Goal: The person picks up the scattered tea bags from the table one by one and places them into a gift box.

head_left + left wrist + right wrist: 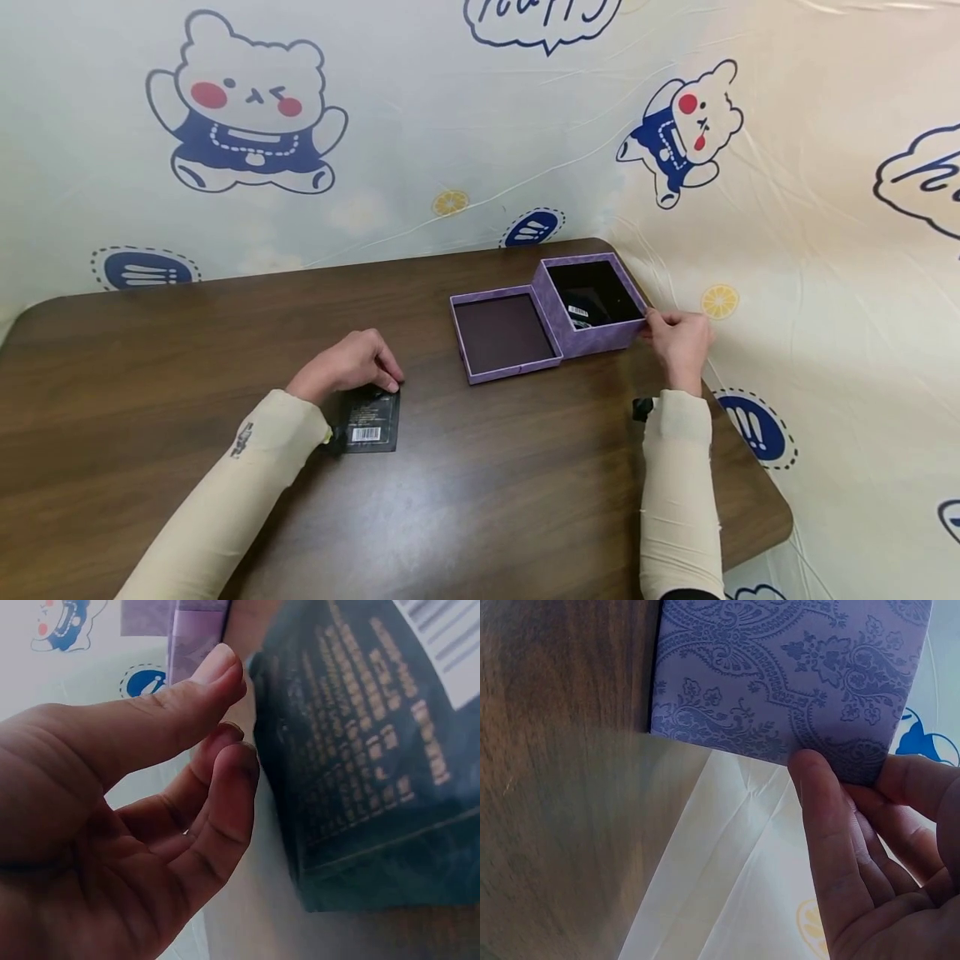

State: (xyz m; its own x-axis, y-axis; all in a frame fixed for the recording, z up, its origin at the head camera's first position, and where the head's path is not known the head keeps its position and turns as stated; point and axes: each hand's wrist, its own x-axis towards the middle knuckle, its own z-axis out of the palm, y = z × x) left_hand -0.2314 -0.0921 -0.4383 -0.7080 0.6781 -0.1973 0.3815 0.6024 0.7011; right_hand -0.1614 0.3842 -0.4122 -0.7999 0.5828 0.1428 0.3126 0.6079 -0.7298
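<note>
A dark flat packet (373, 421) with a white barcode label and small gold print lies on the table. My left hand (352, 362) is at its upper edge in the head view. In the left wrist view that hand (142, 780) has thumb and fingers loosely bent, with a gap between them, beside the packet (360, 765). Toward the back right stands a purple patterned box (600, 337), its lid (506, 375) folded out flat to the left. Inside it lie dark packets (588, 308). My right hand (678, 342) pinches the box's near right corner, also visible in the right wrist view (885, 840).
The brown wooden table (187, 375) has rounded corners. A pale cloth (420, 108) with bear drawings hangs behind it and down the right side, close to the box and my right hand.
</note>
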